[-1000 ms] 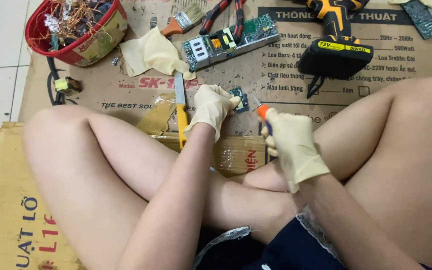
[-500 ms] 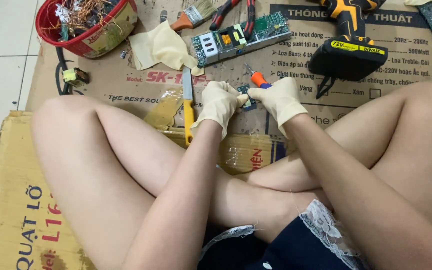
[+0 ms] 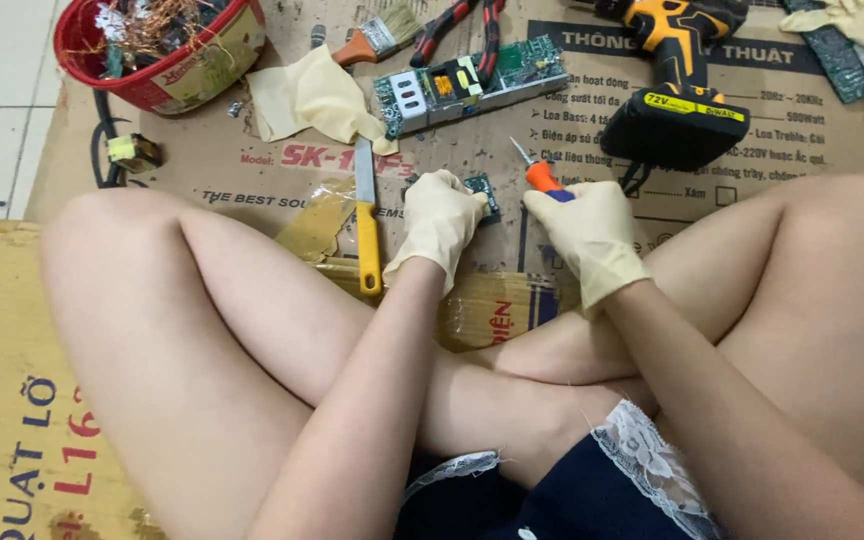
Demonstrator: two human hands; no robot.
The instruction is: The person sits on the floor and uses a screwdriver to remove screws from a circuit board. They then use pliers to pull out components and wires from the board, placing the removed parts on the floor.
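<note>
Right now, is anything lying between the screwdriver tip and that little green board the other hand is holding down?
Nothing visible does. The screwdriver in the right hand points up and away, with only bare cardboard between it and the small circuit board under the left hand. The yellow-handled knife lies off to the other side.

Gloved left hand (image 3: 439, 222) pressed palm-down, fingers curled — gloved right hand (image 3: 592, 235) fisted, knuckles up — forearms reaching forward over crossed legs.
</note>
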